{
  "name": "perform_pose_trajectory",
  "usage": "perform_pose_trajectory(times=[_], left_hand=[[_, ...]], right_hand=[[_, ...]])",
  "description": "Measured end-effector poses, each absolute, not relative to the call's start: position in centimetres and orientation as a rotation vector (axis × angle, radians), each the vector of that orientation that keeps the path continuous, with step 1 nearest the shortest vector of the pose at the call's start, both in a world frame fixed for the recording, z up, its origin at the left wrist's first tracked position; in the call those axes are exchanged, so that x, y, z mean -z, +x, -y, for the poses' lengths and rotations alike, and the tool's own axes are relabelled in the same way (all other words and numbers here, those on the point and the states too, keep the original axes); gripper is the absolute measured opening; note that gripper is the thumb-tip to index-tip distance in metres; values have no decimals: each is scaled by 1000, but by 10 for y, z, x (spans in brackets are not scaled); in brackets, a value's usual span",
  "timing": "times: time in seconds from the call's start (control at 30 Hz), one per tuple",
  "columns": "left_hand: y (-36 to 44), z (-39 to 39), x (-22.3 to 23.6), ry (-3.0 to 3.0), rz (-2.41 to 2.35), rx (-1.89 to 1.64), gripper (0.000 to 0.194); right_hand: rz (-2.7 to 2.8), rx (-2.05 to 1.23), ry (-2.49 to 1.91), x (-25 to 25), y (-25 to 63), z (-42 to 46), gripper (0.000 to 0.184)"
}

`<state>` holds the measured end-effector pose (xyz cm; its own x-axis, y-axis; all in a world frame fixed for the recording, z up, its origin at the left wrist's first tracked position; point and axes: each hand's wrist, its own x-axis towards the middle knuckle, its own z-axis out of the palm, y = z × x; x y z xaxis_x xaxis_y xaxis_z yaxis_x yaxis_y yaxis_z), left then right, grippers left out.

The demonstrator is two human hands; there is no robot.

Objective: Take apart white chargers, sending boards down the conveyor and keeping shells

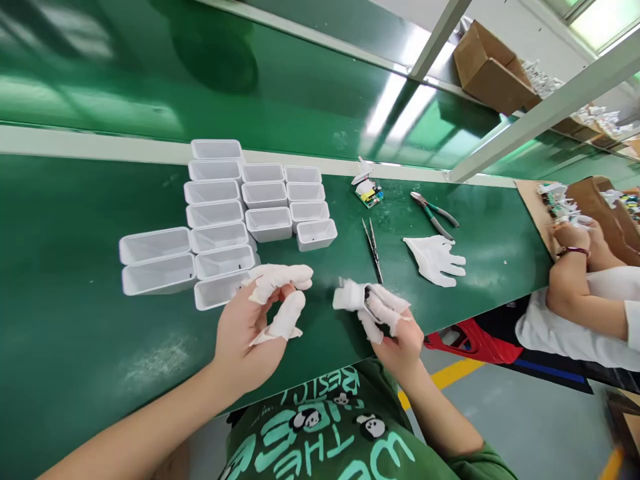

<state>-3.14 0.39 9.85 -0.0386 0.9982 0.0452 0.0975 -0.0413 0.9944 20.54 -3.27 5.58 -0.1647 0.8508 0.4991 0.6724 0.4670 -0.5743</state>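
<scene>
My right hand (397, 323), its fingers in white finger covers, grips a small white plastic plug housing (349, 295). Thin prongs stick out at the housing's far end, and a dark part shows beside my fingers. My left hand (265, 323) has similar white covers on its fingers and thumb. It curves in the air at the near edge of the trays, thumb and fingers a little apart, with nothing visible between them. Metal tweezers (373, 250) lie on the green table (340, 373), just beyond my right hand.
White plastic trays (269, 223) stand in rows at left, some with tiny dark bits inside. A circuit board (369, 193), green-handled cutters (434, 215) and a white glove (436, 259) lie at right. A co-worker's hands (575, 237) work beside a cardboard box (597, 210).
</scene>
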Motion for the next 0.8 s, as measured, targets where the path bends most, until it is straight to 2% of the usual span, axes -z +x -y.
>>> perform_pose_trajectory(times=[0.17, 0.3, 0.8], left_hand=[[-33, -4, -101, 1312, -1277, -1182, 15], [-34, -3, -100, 1325, -1324, -1139, 16], [-33, 1, -89, 1488, -1260, -1090, 15]], right_hand=[[1997, -343, -1244, -68, 209, 34, 48], [1789, -334, -1234, -74, 221, 48, 60], [1913, -172, -1280, -62, 212, 42, 52]])
